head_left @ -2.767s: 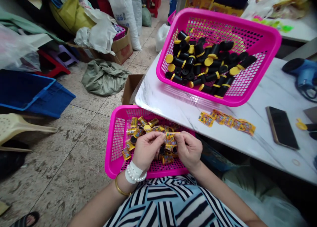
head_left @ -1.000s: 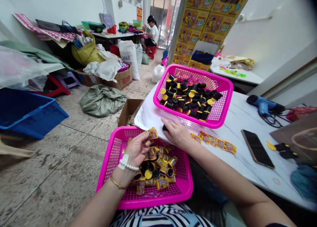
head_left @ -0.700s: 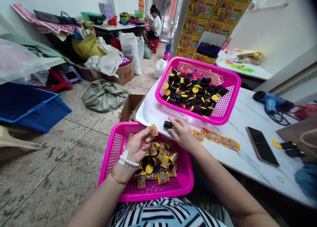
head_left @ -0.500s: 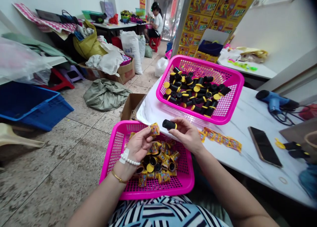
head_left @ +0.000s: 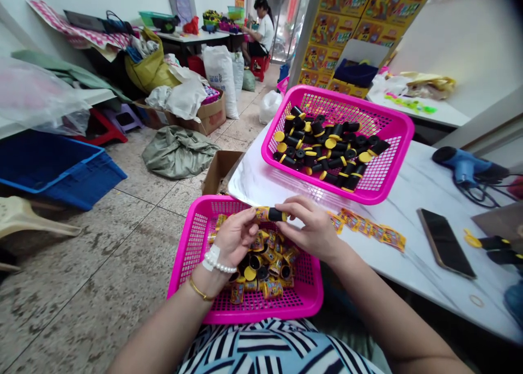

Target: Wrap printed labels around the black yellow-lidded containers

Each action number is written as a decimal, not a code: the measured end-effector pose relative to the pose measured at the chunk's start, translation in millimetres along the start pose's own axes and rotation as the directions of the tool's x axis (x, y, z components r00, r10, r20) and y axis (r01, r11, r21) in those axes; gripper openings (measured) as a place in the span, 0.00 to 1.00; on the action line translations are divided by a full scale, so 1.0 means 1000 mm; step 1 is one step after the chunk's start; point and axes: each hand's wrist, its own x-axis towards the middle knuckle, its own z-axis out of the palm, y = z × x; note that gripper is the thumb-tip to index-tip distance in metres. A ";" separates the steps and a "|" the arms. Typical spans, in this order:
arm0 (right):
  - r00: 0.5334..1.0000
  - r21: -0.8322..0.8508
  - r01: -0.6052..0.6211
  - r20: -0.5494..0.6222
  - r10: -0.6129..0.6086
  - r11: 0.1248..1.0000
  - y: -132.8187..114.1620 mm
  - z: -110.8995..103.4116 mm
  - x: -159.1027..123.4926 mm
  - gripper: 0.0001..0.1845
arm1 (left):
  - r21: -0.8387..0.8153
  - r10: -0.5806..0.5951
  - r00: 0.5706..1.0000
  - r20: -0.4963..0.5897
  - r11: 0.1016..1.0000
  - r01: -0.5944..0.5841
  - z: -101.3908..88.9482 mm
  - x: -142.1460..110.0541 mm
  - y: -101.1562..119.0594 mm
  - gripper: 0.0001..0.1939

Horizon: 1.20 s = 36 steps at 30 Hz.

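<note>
Over the near pink basket point(head_left: 180, 265), my left hand point(head_left: 235, 235) pinches a yellow printed sleeve label point(head_left: 261, 214). My right hand point(head_left: 308, 224) grips a small black cylinder with a yellow cap point(head_left: 276, 215), its black end partly inside the label. The near basket holds several cylinders in printed labels point(head_left: 272, 289), some with dark open ends showing. On the table, the far pink basket point(head_left: 398, 161) carries a heap of bare black cylinders with yellow caps point(head_left: 337, 161). A row of flat printed labels point(head_left: 371, 230) lies on the table beside my right hand.
The white marbled table point(head_left: 412, 200) bears a phone point(head_left: 446, 243) and a blue heat gun point(head_left: 469, 164) at the right. A blue crate point(head_left: 61, 170) and a grey-green sack point(head_left: 175, 152) are on the floor at left. A person point(head_left: 261, 31) sits at a far table.
My right hand has brought the black cylinder left to the label in my left hand, and its end now sits in the label. The camera view has shifted slightly.
</note>
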 end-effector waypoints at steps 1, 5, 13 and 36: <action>0.999 -0.026 0.029 0.015 -0.029 0.999 -0.002 -0.001 0.001 0.14 | 0.057 0.044 0.999 -0.003 0.997 -0.044 0.000 -0.001 -0.001 0.11; 0.997 0.001 0.001 0.079 -0.001 1.000 -0.004 0.001 0.000 0.12 | 0.209 0.134 0.991 -0.016 0.970 -0.128 0.001 -0.006 -0.002 0.14; 0.962 0.374 -0.273 0.081 0.262 0.886 0.006 0.014 -0.019 0.15 | 0.196 0.048 0.998 0.045 0.979 -0.056 -0.002 -0.012 -0.003 0.15; 0.976 0.453 -0.179 -0.029 0.215 0.873 0.001 0.019 -0.040 0.18 | 0.358 0.198 0.980 -0.021 0.917 -0.178 -0.010 -0.025 -0.003 0.18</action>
